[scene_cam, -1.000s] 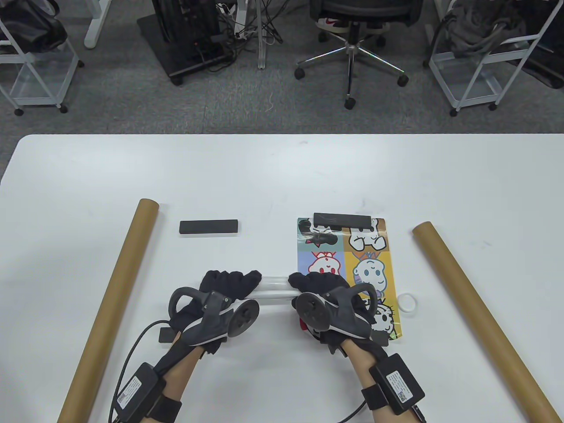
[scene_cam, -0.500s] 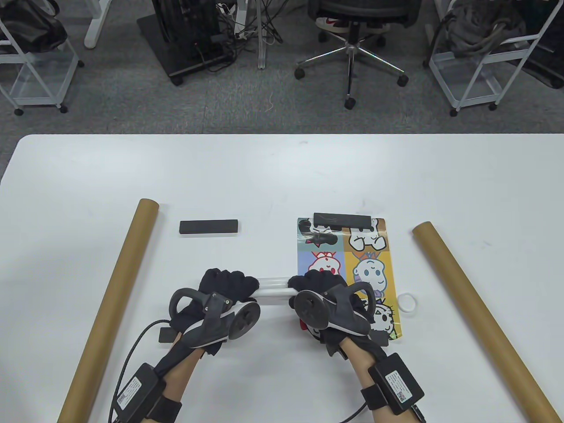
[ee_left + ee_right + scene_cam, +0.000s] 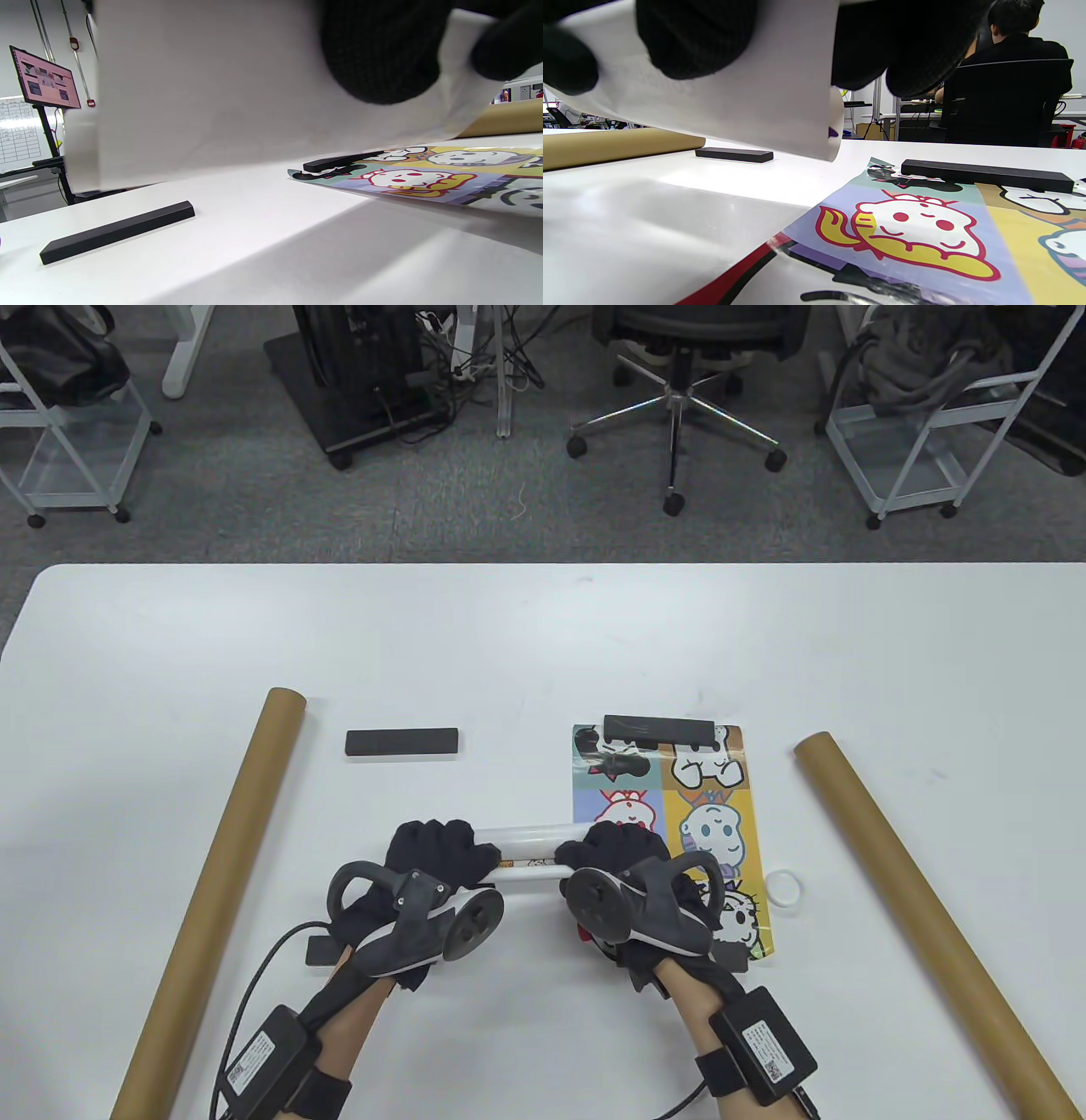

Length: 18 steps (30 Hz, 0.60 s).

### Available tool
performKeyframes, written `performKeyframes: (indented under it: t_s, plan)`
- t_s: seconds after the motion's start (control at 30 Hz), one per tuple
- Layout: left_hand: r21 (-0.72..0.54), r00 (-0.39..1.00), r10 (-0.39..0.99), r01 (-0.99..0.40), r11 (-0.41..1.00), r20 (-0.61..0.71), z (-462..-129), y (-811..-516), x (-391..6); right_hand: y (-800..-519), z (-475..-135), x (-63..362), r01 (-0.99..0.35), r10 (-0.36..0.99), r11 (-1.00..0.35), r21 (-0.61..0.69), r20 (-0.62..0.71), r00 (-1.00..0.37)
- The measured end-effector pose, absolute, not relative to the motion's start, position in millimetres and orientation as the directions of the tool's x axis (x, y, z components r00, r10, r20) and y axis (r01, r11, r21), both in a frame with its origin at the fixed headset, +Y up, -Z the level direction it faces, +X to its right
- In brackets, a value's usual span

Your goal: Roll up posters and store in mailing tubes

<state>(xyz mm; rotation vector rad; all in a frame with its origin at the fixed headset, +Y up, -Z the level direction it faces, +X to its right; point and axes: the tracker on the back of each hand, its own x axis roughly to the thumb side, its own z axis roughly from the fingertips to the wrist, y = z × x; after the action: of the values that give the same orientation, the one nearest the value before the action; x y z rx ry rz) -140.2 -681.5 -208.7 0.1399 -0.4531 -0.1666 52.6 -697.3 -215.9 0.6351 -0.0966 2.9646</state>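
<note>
Both gloved hands hold a rolled white poster (image 3: 526, 853) lifted a little above the table. My left hand (image 3: 437, 853) grips its left end and my right hand (image 3: 615, 853) grips its right end. In the wrist views the white roll (image 3: 220, 97) (image 3: 734, 97) fills the top, with gloved fingers (image 3: 377, 55) (image 3: 695, 38) curled round it. A flat cartoon poster (image 3: 670, 806) lies on the table under my right hand, a black bar (image 3: 659, 727) weighing down its far edge. Two brown mailing tubes lie at the sides: one on the left (image 3: 221, 882), one on the right (image 3: 916, 908).
A second black bar (image 3: 402, 742) lies on the white table (image 3: 543, 645) beyond my left hand. A white tube cap (image 3: 783, 889) sits right of the flat poster. Beyond the table's far edge stand an office chair (image 3: 679, 356) and wire carts. A seated person (image 3: 1009, 84) shows in the right wrist view.
The roll has turned slightly in my fingers and looks a bit thicker, with some printed edge now showing. Both hands stayed in nearly the same place.
</note>
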Motion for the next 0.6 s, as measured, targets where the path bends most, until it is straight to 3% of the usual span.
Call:
performKeyframes:
  t_s: [0.17,0.43,0.6]
  plan:
    - [0.15,0.898,-0.15,0.095,0.984,0.413,-211.6,-682.7,-144.6,-693.0,-215.1,55.0,-0.138,0.082,-0.984,-0.116,0.393,-0.916]
    - [0.134,0.902,-0.128,0.079,0.988,0.412,-212.3,-682.8,-144.1,-696.5,-215.6,51.6,-0.108,0.084,-0.993,-0.038,0.397,-0.914]
    - [0.167,0.897,-0.156,0.093,0.982,0.413,-210.0,-680.6,-143.1,-695.6,-215.5,51.3,-0.096,0.053,-0.991,-0.088,0.402,-0.914]
